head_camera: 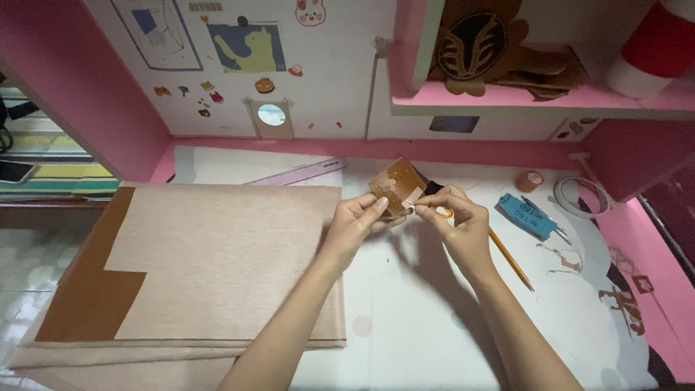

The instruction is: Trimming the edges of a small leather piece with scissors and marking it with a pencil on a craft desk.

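Note:
My left hand [356, 219] pinches a small brown cardboard piece [394, 182] with pale dots and a light shape on it, held above the white desk mat [405, 304]. My right hand [457, 221] meets it from the right, fingers closed around orange-handled scissors [443, 212] whose dark part sticks out behind the cardboard. The thumb and fingertips of both hands touch at the lower right edge of the cardboard, where a small white strip shows. Both forearms reach in from the bottom of the view.
A folded beige fabric with a brown patch [195, 268] covers the left of the desk. A purple ruler [300, 172] lies behind it. To the right lie a pencil [510, 261], a blue packet [527, 216], tape rolls [530, 180] and cardboard scraps [622, 304]. A pink shelf [536, 98] hangs overhead.

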